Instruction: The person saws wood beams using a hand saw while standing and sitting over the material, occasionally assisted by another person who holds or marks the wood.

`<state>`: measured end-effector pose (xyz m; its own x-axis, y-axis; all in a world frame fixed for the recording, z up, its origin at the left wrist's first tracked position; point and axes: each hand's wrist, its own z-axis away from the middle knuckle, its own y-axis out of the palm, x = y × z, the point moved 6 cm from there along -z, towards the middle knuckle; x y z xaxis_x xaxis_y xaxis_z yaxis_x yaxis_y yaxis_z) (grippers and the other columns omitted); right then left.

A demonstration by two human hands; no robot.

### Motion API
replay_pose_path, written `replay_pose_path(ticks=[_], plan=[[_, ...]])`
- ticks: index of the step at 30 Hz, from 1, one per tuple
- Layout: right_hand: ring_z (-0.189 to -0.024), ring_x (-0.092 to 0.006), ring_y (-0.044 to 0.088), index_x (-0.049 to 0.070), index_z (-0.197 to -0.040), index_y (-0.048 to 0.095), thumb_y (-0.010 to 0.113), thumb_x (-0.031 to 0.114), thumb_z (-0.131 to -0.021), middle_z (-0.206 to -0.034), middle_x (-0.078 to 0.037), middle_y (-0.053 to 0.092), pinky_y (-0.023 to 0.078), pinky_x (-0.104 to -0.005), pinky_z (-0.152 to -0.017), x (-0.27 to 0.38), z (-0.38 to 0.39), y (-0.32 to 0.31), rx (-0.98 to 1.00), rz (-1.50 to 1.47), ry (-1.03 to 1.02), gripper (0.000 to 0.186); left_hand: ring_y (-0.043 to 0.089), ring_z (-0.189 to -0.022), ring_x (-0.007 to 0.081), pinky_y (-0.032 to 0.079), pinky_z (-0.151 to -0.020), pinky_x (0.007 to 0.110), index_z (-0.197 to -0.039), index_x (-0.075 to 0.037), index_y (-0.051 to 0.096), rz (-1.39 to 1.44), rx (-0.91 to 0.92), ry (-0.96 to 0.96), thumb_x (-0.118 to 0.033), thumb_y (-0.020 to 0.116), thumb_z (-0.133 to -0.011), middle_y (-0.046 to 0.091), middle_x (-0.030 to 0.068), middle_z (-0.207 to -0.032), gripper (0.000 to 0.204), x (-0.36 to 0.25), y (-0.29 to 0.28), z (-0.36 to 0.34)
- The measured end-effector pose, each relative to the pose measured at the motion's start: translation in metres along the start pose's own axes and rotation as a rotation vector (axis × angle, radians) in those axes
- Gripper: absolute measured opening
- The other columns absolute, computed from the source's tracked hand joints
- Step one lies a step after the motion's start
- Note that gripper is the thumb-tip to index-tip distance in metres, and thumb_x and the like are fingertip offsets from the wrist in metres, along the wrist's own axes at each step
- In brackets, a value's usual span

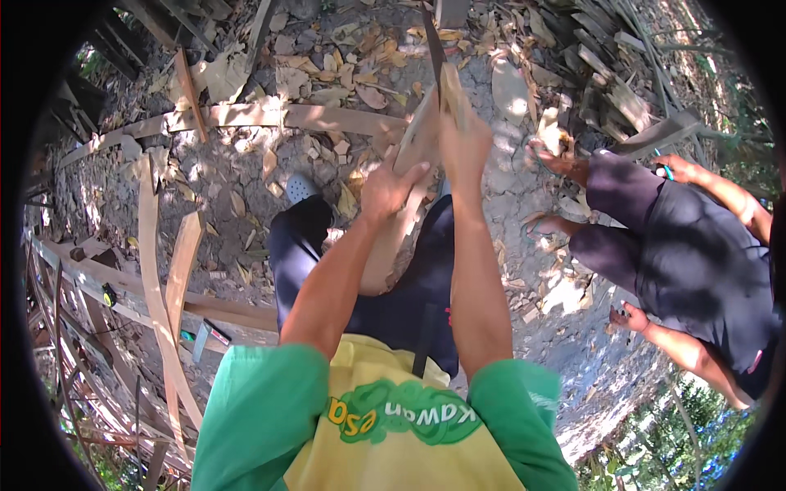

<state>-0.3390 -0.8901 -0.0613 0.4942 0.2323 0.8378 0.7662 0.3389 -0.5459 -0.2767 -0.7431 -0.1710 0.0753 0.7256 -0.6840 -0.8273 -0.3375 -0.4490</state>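
A pale wooden plank (421, 141) slants away from me between my knees. My left hand (386, 190) is closed on its left edge, thumb lying across the top. Just right of the plank's far end, my right hand (465, 139) is wrapped round the near end of a hand tool with a long, dark, narrow blade (433, 39). The blade points away from me and shows nearly edge-on, so whether it is a saw or a knife I cannot tell. Blade and plank overlap in view; whether they touch is unclear.
A long board (327, 119) lies across the leaf-strewn ground ahead. At left are crossed wooden strips (151, 237), a tape measure (108, 295) and a try square (201, 342). A co-worker (696, 262) sits at right, a small turquoise object in one hand. Split wood (610, 82) is piled upper right.
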Motion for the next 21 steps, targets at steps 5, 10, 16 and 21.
replay_pose_path(ticks=[5, 10, 16, 21], plan=[[-0.097, -0.0368, 0.072, 0.001, -0.118, 0.070, 0.067, 0.010, -0.089, -0.101, -0.021, 0.073, 0.055, -0.0422, -0.077, -0.008, 0.169, -0.061, 0.192, 0.370, 0.105, 0.031, 0.065, -0.120, 0.0386, 0.049, -0.101, 0.041, -0.144, 0.000, 0.053, 0.127, -0.093, 0.026, -0.058, 0.071, -0.085, 0.068, 0.0255, -0.127, 0.084, 0.040, -0.020, 0.006], [-0.105, -0.0324, 0.072, 0.005, -0.136, 0.063, 0.067, 0.021, -0.094, -0.120, -0.020, 0.071, 0.056, -0.0413, -0.087, 0.018, 0.254, -0.130, 0.174, 0.328, 0.231, 0.045, 0.065, -0.119, 0.0393, 0.049, -0.102, 0.044, -0.152, -0.004, 0.045, 0.168, -0.037, -0.019, -0.065, 0.069, -0.082, 0.067, 0.0254, -0.127, 0.095, 0.017, -0.015, 0.001], [-0.077, -0.0412, 0.065, -0.003, -0.094, 0.067, 0.067, 0.024, -0.091, -0.084, -0.025, 0.067, 0.048, -0.0481, -0.066, 0.013, 0.004, 0.005, 0.033, -0.100, -0.008, 0.028, 0.065, -0.120, 0.0380, 0.049, -0.102, 0.043, -0.152, -0.005, 0.045, 0.161, -0.024, 0.002, -0.066, 0.069, -0.082, 0.067, 0.0249, -0.128, 0.096, 0.003, -0.011, 0.006], [-0.099, -0.0390, 0.069, 0.001, -0.127, 0.067, 0.065, 0.020, -0.093, -0.112, -0.024, 0.070, 0.054, -0.0467, -0.086, 0.010, 0.187, -0.068, 0.283, 0.454, 0.285, 0.039, 0.065, -0.119, 0.0385, 0.050, -0.103, 0.041, -0.152, -0.004, 0.045, 0.097, -0.073, -0.065, -0.067, 0.068, -0.082, 0.067, 0.0266, -0.127, 0.097, 0.042, -0.030, 0.013]])
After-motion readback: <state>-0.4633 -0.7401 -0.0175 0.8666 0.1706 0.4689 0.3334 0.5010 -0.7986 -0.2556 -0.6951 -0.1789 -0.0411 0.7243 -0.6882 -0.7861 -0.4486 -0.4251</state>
